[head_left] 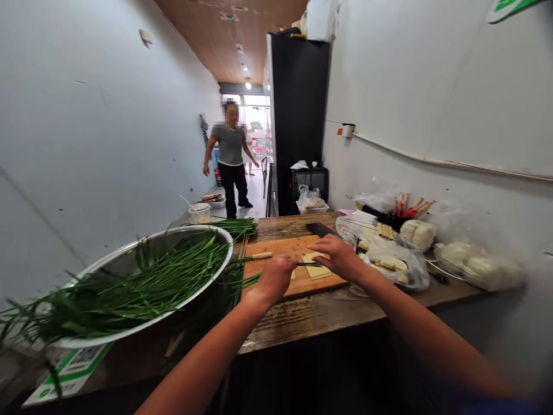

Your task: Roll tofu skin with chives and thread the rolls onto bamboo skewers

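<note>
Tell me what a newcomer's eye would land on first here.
Probably the big bowl heaped with long green chives, filling the left foreground. Next, in the middle, the left hand grips some thin stalks above the cutting board, the right hand beside them. Beyond stands a person in a grey T-shirt.
</note>
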`<state>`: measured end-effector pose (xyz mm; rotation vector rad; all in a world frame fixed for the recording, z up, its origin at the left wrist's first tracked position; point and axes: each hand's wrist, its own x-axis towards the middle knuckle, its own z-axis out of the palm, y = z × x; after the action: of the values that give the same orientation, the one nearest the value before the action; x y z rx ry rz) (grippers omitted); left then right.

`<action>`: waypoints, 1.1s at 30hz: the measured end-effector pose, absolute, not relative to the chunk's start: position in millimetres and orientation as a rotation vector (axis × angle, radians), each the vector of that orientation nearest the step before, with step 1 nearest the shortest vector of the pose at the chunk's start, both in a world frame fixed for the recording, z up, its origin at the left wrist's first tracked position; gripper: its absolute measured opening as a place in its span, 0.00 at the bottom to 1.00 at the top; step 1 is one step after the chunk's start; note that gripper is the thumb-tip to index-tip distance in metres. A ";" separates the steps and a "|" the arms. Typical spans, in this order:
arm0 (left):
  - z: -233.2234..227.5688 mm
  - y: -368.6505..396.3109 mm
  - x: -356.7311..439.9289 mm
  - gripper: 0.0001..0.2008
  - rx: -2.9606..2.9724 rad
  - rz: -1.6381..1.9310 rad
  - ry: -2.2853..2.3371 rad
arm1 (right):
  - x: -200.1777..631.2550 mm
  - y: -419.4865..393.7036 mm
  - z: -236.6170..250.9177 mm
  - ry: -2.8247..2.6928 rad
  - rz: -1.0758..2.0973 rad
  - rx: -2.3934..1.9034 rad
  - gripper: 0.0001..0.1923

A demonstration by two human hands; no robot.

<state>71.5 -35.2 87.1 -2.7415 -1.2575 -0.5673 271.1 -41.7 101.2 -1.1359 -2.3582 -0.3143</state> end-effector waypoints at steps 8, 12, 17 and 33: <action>78.5 -25.0 95.7 0.14 -2.864 -0.644 -1.221 | 248.3 -40.1 109.3 -2.589 -0.228 -1.570 0.14; 73.9 -15.3 89.8 0.13 -2.969 -0.689 -1.231 | 246.2 -27.6 104.2 -2.645 -0.124 -1.603 0.13; 76.2 -7.2 79.2 0.12 -3.031 -0.832 -1.255 | 257.6 -12.7 99.6 -2.598 0.154 -1.425 0.10; 40.0 -13.8 107.8 0.20 -2.832 -2.591 -1.718 | 246.8 -5.7 76.1 -1.320 1.481 -0.974 0.18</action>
<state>107.8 -13.8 40.0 -2.8316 -1.7183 -2.5912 246.8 -5.7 76.1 -0.9745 -1.3203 1.4811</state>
